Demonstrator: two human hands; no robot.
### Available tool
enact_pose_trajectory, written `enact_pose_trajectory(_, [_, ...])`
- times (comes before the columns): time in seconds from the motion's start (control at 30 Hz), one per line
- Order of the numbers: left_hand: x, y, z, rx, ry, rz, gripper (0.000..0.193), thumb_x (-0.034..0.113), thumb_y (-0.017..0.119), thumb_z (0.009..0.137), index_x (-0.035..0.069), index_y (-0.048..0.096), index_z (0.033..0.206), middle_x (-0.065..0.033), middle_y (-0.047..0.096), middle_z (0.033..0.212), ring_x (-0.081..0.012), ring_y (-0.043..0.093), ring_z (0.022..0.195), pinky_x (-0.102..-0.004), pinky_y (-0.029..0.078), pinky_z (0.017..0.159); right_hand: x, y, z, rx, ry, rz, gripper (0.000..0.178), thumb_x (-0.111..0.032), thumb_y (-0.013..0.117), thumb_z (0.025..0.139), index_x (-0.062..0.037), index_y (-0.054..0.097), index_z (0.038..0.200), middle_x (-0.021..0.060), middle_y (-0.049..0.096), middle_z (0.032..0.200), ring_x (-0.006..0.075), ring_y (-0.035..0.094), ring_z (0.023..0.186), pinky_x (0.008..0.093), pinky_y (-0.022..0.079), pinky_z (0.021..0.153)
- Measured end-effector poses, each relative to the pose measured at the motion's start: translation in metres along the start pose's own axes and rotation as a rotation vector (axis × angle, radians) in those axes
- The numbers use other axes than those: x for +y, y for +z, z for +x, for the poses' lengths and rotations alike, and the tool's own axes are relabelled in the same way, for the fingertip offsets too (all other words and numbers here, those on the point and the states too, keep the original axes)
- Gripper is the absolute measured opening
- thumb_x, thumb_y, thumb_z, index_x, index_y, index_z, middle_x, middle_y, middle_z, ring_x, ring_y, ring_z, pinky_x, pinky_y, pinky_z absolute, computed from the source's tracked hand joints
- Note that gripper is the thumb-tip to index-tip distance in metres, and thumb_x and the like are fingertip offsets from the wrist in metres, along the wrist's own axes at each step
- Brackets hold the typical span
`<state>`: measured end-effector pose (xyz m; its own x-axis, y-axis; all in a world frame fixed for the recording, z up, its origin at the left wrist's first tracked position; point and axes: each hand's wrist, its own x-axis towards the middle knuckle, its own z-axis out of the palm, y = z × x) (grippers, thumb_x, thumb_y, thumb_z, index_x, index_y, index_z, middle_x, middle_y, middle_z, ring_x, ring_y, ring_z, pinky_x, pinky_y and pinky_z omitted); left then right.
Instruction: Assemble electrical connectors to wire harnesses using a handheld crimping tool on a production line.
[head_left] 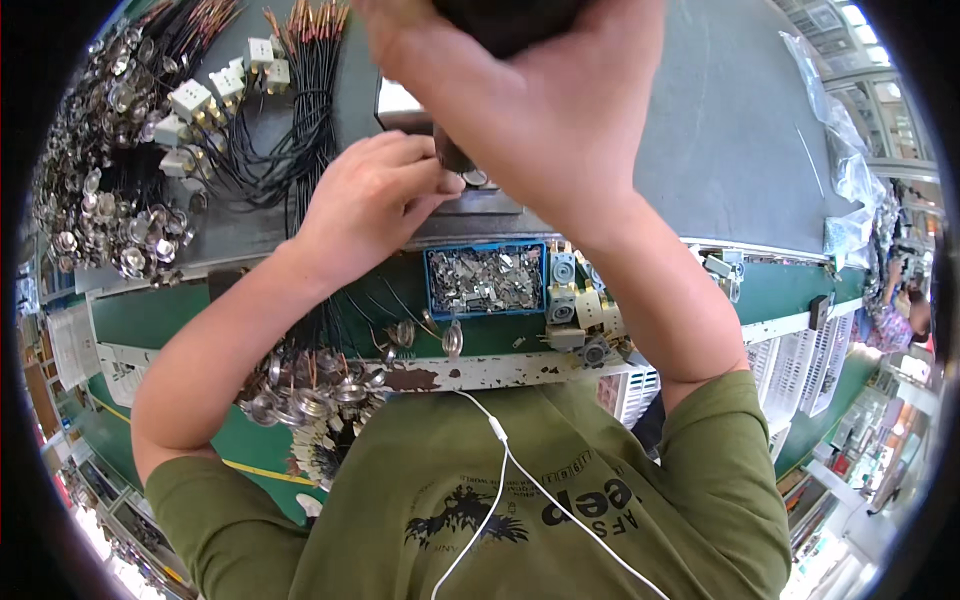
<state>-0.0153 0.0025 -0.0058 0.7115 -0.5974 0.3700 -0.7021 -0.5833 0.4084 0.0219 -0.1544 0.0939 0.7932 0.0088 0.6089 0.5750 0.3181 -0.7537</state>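
Note:
My left hand (365, 200) is at the middle of the bench with its fingers closed in a pinch. At the fingertips, a small round metal part (476, 178) sits under the dark punch (453, 152) of a bench press. The metal press base (482, 204) lies just below it. My right hand (560, 120) is raised in front of the press, slightly blurred. It wraps round a large black handle (515, 18) at the top edge, and its fingertips are hidden. This hand and forearm cover much of the press.
A blue tray (427, 290) of small metal pieces stands at the bench's near edge, with white and grey connector parts (562, 290) beside it. Black cables (310, 120) with white blocks and heaped metal caps (130, 220) fill the left. Clear plastic bags (850, 170) lie at the right.

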Motion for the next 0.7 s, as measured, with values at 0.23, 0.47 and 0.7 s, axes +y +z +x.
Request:
enact_pose_trajectory(0.23, [0.007,-0.003,0.007,-0.052,-0.265,-0.085,0.026,0.021,0.075,0.089,0.005,0.063,0.104,-0.0115,0.066,0.091,-0.0354,0.065,0.092,-0.0443,0.054,0.082,0.009,0.002,-0.005,-0.187,0.015,-0.066,0.071,0.007,0.077,0.085,-0.0019,0.034,0.141,0.0105,0.066,0.102,0.0158,0.069,0.085,0.0293,0.059,0.068])
enact_pose_trajectory(0.47, [0.002,-0.009,0.012,-0.281,-0.229,0.021,0.034,0.031,0.071,0.094,0.002,0.063,0.109,-0.0154,0.069,0.097,-0.0371,0.068,0.099,-0.0476,0.056,0.082,0.036,-0.008,0.012,-0.302,-0.365,0.105,0.057,0.01,0.075,0.086,-0.0017,0.038,0.128,0.0113,0.067,0.092,0.0157,0.069,0.074,0.0282,0.057,0.061])
enact_pose_trajectory(0.7, [-0.015,0.006,0.005,-0.211,-0.158,-0.006,0.035,0.031,0.072,0.093,0.0,0.064,0.104,-0.0159,0.069,0.097,-0.0384,0.068,0.097,-0.0474,0.056,0.083,0.003,0.012,-0.022,-0.086,0.078,-0.005,0.06,0.007,0.081,0.082,0.003,0.041,0.127,0.0126,0.068,0.098,0.0189,0.072,0.086,0.0299,0.06,0.071])
